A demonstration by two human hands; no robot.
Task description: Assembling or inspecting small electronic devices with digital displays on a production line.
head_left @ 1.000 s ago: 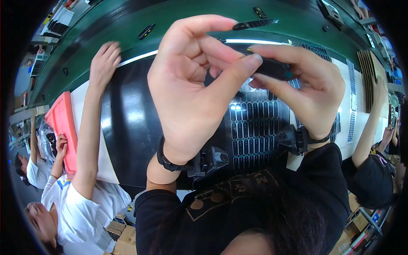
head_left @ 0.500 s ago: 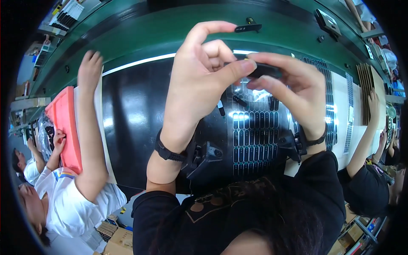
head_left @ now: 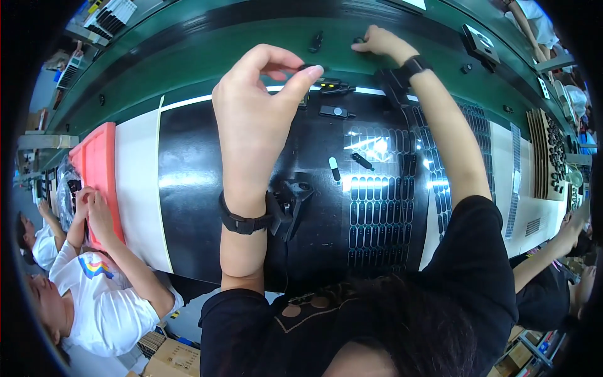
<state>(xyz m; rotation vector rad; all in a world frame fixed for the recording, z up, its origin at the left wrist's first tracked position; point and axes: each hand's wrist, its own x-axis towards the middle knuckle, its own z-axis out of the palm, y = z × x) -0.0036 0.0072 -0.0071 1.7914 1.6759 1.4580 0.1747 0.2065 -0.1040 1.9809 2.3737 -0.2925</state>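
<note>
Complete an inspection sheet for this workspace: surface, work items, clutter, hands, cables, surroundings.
Surface: glossy black mat, with a green work surface beyond.
Work items: clear film sheet bearing rows of black oval pieces; dark elongated device on the mat.
Clutter: loose black elongated piece; black-and-white oval strip.
Left hand: pinches a small dark piece.
Right hand: fingertips at a small dark object; grip unclear.
Cables: nothing clearly seen.
Surroundings: pink-red rectangular tray and white-shirted co-worker at left.
</note>
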